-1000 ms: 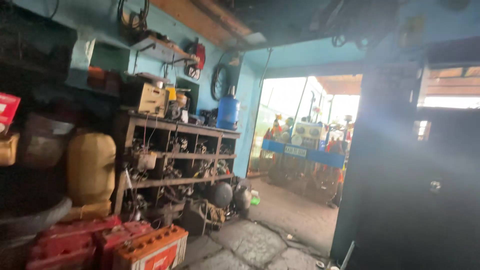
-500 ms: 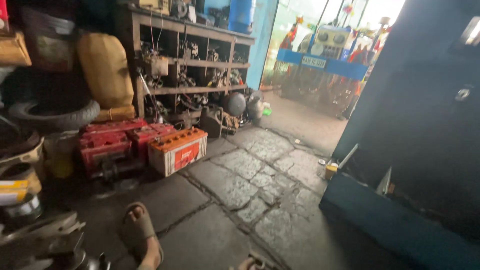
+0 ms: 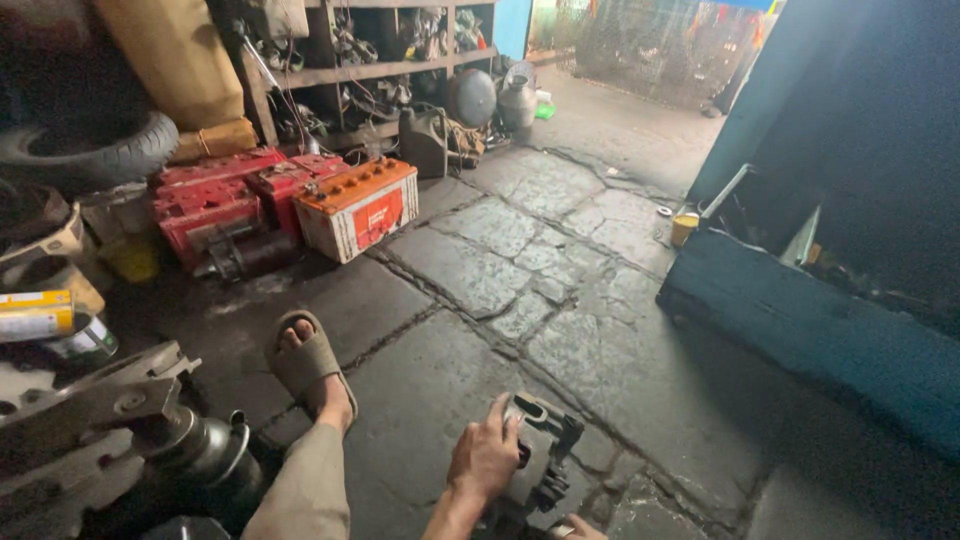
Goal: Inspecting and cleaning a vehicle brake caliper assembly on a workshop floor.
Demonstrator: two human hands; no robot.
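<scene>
Our left hand lay on a grey metal engine part standing on the stone floor at the bottom edge, fingers curled over its top, holding it. Only a fingertip of our right hand showed — the rest was cut off, so we could not tell its grip. A sandalled foot rested to the left. Farther back sat an orange-topped battery beside red ones — the shelves behind were too cluttered to make out.
</scene>
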